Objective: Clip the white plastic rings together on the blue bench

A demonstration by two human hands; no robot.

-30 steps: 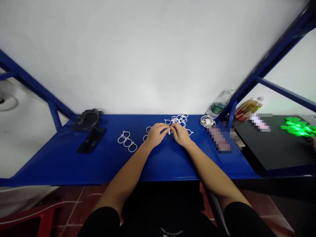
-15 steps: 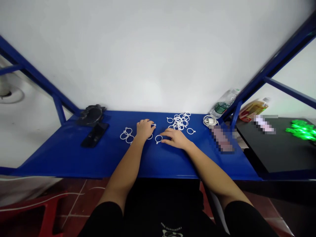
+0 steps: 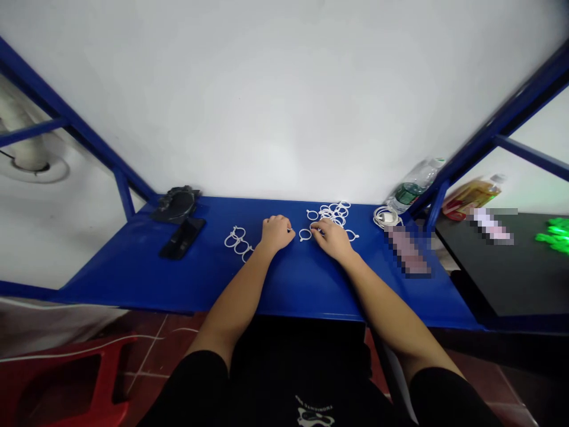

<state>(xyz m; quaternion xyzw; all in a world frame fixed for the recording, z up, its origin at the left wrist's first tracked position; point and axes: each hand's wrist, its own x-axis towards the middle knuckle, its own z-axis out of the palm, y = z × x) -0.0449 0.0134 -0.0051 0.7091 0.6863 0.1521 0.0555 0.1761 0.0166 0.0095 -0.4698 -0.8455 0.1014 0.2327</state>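
Note:
My left hand (image 3: 277, 232) is closed, its fingers curled over the blue table (image 3: 213, 284); a bit of white ring shows at its fingertips. Left of the wrist, several white plastic rings with small tabs (image 3: 241, 246) lie in a row, touching or overlapping; the one nearest the wrist is partly covered. My right hand (image 3: 333, 238) pinches the edge of a white ring with thumb and forefinger, partly hidden by the fingers. Between the hands one loose ring (image 3: 305, 235) lies flat. Behind the right hand is a pile of similar rings (image 3: 333, 213).
A black phone (image 3: 182, 238) and a dark round object (image 3: 178, 203) lie at the left. At the right are a coiled white cable with charger (image 3: 387, 217), a plastic bottle (image 3: 413, 188) and a blurred-out item (image 3: 406, 250). Blue frame bars (image 3: 102, 155) flank the table.
My right hand has moved toward the pile and its fingers have closed on a ring. My left hand stays closed, and more of the row beside it shows. The view has shifted slightly.

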